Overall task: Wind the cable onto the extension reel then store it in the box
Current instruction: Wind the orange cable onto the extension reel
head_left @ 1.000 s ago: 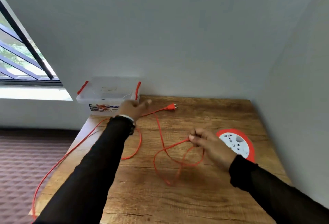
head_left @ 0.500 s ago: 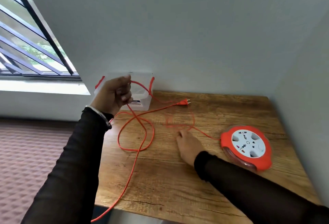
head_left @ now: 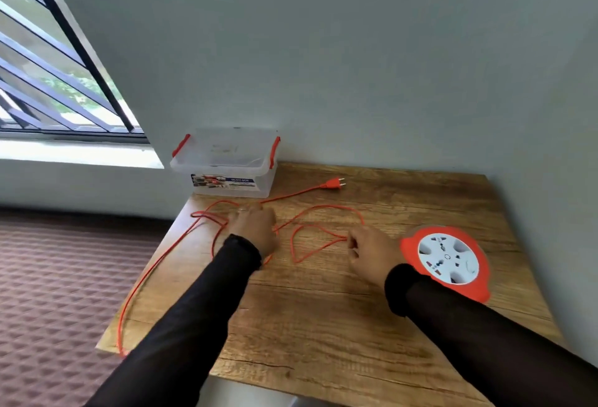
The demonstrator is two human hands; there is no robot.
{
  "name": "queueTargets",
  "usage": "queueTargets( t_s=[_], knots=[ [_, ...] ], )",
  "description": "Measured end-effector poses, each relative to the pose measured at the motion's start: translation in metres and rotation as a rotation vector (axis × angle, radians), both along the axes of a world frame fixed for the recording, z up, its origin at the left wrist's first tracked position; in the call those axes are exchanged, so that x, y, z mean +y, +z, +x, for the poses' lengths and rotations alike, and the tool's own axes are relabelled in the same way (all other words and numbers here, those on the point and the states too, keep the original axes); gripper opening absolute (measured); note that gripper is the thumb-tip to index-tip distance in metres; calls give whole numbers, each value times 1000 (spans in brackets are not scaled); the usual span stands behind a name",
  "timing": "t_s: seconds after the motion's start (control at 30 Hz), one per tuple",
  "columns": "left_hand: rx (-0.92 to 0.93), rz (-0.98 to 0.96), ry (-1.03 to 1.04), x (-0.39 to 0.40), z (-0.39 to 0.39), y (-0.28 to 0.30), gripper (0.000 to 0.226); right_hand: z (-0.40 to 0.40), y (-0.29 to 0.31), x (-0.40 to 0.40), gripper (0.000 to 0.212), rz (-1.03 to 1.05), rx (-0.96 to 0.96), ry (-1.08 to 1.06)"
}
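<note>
- The reel (head_left: 448,261) lies flat on the table (head_left: 323,325), sockets up, and everything else is placed from it: the right hand (head_left: 367,253) sits just beside its left edge, the left hand (head_left: 254,228) farther left again.
- The cable (head_left: 310,245) is not wound at all. It sprawls in loose loops left of the reel, runs off the table's left edge toward the floor, and its plug (head_left: 333,184) rests at the back, left of the reel and near the box (head_left: 226,165).
- The right hand is the nearer one, and its grip is closed: fingers pinch a bend of cable, the strand running leftward away from the reel.
- The left hand lies over the far loops, but whether its grip is closed on the cable cannot be told.
- The box stands at the back left corner, well apart from the reel.
</note>
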State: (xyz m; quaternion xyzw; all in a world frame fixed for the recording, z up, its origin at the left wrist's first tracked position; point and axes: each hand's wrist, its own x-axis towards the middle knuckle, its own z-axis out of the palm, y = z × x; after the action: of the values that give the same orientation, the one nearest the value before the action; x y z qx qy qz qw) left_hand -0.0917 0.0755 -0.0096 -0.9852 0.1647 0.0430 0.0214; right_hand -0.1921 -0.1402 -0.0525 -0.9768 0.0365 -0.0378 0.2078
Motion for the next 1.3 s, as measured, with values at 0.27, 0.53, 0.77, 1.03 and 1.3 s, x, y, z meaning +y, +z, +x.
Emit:
queueTargets(
  t_s=[0.27, 0.53, 0.77, 1.03, 1.3],
  knots=[
    [217, -23, -360, -66, -21, -41, 38, -16, -7, -27, 11, 54, -104, -118],
    [159, 66, 54, -36, 23, -35, 44, -24, 12, -76, 17, 197, 109, -113],
    [247, -234, -139, -103, -26, -6, 32, -47, 40, -145, 101, -87, 554, -238],
    [599, -727, 9, -161, -106, -40, 66, -83, 20, -144, 102, -166, 503, -397],
    [348, -899, -71, -145, -117, -54, 48, -91, 23, -105, 39, -333, 270, -366]
  ],
)
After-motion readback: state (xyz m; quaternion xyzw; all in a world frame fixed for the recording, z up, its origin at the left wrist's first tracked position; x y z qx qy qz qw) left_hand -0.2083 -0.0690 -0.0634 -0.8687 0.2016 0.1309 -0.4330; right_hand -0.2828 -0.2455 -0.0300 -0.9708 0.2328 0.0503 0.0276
